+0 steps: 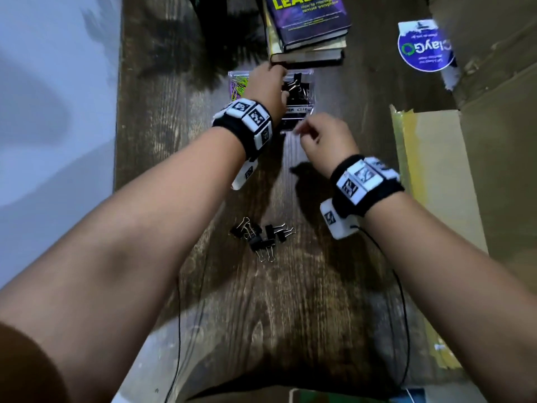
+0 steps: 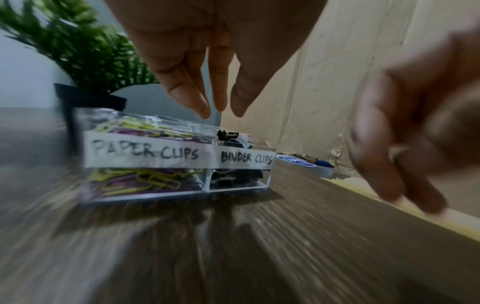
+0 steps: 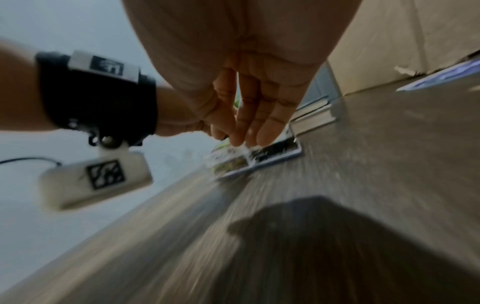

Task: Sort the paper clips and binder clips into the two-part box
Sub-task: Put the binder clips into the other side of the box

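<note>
A clear two-part box (image 1: 299,109) stands at the far middle of the wooden table, labelled PAPER CLIPS and BINDER CLIPS (image 2: 145,156). Yellow and purple paper clips (image 2: 140,181) fill its left part and black binder clips (image 2: 233,181) its right part. My left hand (image 1: 266,82) hovers over the box with its fingers (image 2: 221,109) hanging straight down, holding nothing. My right hand (image 1: 305,132) is blurred just in front of the box, its fingers (image 3: 241,142) close together, with no clip visible in it. Several loose binder clips (image 1: 261,237) lie in a pile nearer to me.
A stack of books (image 1: 308,27) sits right behind the box and a potted plant (image 2: 88,98) behind it to the left. Flattened cardboard (image 1: 441,158) and a round blue sticker (image 1: 424,48) lie on the right. The table's left edge (image 1: 116,141) drops off. Thin black cables (image 1: 404,301) trail from my wrists.
</note>
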Demonstrator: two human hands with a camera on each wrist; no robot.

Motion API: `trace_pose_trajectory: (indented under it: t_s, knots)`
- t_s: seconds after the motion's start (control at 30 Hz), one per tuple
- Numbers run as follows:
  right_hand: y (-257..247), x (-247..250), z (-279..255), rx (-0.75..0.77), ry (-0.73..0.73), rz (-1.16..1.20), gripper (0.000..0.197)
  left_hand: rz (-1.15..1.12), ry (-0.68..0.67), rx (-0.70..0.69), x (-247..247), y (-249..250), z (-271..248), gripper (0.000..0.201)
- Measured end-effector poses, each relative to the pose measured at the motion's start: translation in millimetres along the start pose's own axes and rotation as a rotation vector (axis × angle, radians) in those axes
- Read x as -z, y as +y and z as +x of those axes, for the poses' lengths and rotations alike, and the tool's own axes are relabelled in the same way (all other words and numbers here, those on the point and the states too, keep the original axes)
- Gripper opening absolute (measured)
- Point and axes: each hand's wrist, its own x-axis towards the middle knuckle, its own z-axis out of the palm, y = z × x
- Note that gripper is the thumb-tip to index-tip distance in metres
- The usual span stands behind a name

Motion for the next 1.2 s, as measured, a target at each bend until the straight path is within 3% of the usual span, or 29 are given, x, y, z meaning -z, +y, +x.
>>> trace_pose_trajectory:
  t_s: [0.13,0.23,0.37,0.47,0.63,0.8,0.9,1.03,1.1,1.2]
  knots:
    - [3,-36,-57,0.063,-0.273,-0.03,0.015,-0.032,0.033,0.04,7,-19,-57,0.026]
    - [4,-57,-90,0.106,-0.427,-0.087,0.022,-0.072,-0.079,0.105,6,-37,-118,0.018]
    - [10,-71,-118,0.067,-0.445,-0.136,0.036,-0.081,-0.199,0.243,-4,-50,-198,0.018]
    - [15,-75,-125,0.058,-0.38,-0.117,0.028,-0.109,-0.226,0.337,-19,-53,-231,0.026]
    - [12,-63,-126,0.013,-0.328,-0.094,0.025,-0.03,-0.201,0.345,-32,-48,-243,0.031]
    - [20,-51,-120,-0.254,-0.149,0.171,0.02,-0.047,-0.168,0.34,-25,-46,-253,0.035]
    - [13,-54,-113,-0.317,-0.246,0.271,0.029,-0.198,-0.079,0.408,-14,-41,-256,0.026]
    - [4,-65,-107,-0.198,-0.376,0.146,0.016,-0.416,-0.06,0.526,-11,-35,-260,0.028]
    - [4,-70,-109,-0.135,-0.477,0.04,0.025,-0.558,-0.024,0.613,-13,-35,-262,0.031]
    - [6,-74,-116,-0.028,-0.508,-0.086,0.036,-0.473,-0.049,0.586,-19,-30,-266,0.023]
